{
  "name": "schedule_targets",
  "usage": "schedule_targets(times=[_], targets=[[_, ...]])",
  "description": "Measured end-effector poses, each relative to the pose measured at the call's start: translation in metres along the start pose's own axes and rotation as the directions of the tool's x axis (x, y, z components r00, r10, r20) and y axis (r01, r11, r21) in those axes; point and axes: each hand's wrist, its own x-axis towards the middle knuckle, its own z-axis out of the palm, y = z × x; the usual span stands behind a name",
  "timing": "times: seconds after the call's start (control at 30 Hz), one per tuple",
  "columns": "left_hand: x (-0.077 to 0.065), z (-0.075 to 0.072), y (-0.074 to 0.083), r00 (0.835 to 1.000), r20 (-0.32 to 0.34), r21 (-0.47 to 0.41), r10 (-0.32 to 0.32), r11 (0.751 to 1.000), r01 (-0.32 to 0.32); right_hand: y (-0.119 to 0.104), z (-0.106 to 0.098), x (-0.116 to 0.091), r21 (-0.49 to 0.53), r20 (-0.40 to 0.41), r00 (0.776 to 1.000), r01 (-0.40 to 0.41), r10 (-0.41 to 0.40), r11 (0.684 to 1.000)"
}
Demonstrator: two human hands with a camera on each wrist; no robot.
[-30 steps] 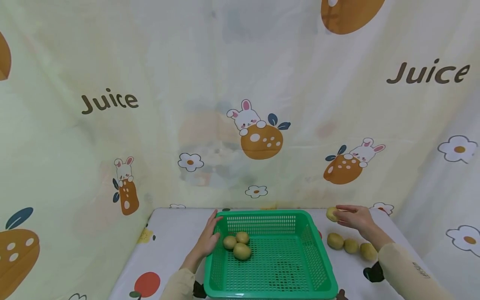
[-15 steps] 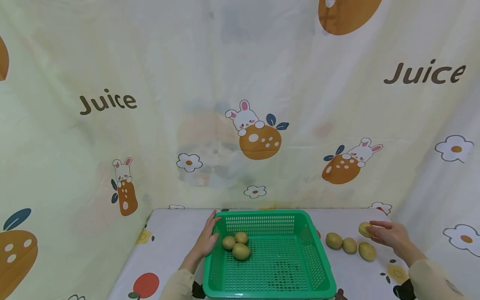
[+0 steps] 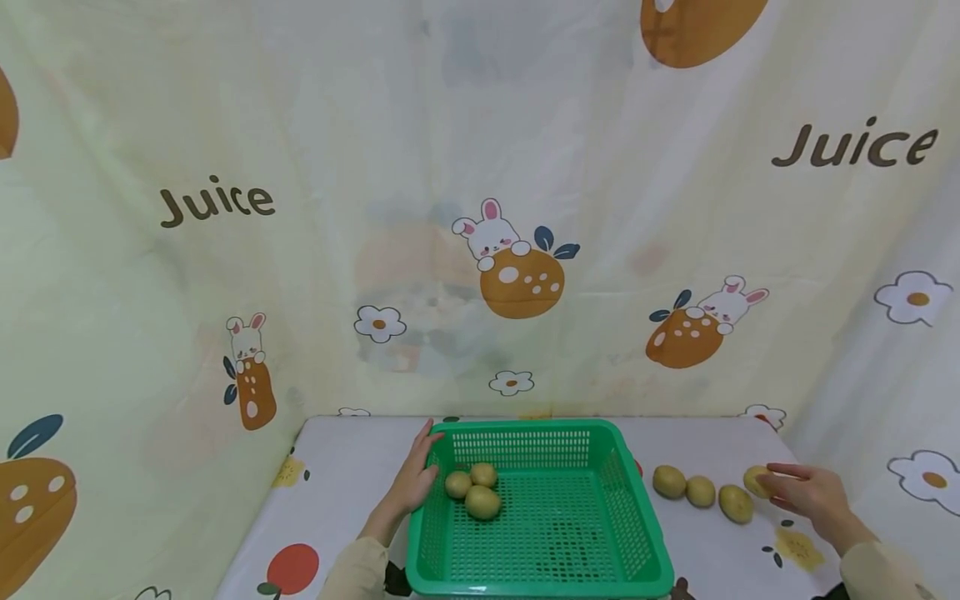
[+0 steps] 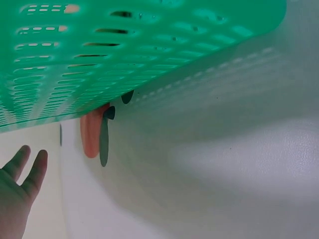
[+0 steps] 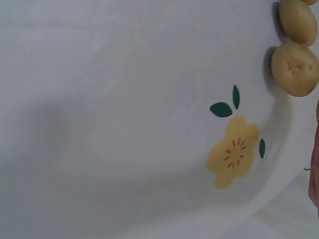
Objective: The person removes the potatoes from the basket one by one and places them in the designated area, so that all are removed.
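My right hand (image 3: pixel 812 497) holds a potato (image 3: pixel 756 481) at its fingertips, at the right end of a row of potatoes on the table. In that row, the nearest potato (image 3: pixel 736 504) lies just left of the held one. Only a sliver of the right hand (image 5: pixel 314 169) shows at the edge of the right wrist view. At the left side of the green plastic basket (image 3: pixel 540 588), my left hand (image 3: pixel 411 479) rests against the rim with fingers extended. Three potatoes (image 3: pixel 482 502) sit together inside the basket, towards its left side.
Two more potatoes (image 3: pixel 669 482) lie between the basket and the nearest one. A white printed cloth (image 3: pixel 300 508) covers the table. Behind it hangs a printed curtain (image 3: pixel 420 125), with another side of it at the right.
My right hand has carried its potato from behind the row, rightward and nearer, to the row's right end. The left hand and basket stay in place.
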Motion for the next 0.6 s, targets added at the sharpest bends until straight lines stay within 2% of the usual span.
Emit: schedule_targets(times=[0.17, 0.33, 0.6], targets=[[0.000, -0.001, -0.002, 1.000, 0.004, 0.010, -0.003, 1.000, 0.003, 0.010, 0.001, 0.006, -0.027, -0.033, 0.998, -0.048, 0.048, 0.998], [0.000, -0.002, -0.003, 1.000, 0.002, 0.009, -0.004, 1.000, 0.004, 0.020, -0.002, 0.013, 0.006, -0.018, 0.994, -0.104, 0.104, 0.995], [0.000, 0.000, -0.004, 1.000, 0.000, 0.012, 0.010, 1.000, -0.010, 0.041, -0.007, 0.024, 0.046, -0.057, 0.988, -0.140, 0.142, 0.989]])
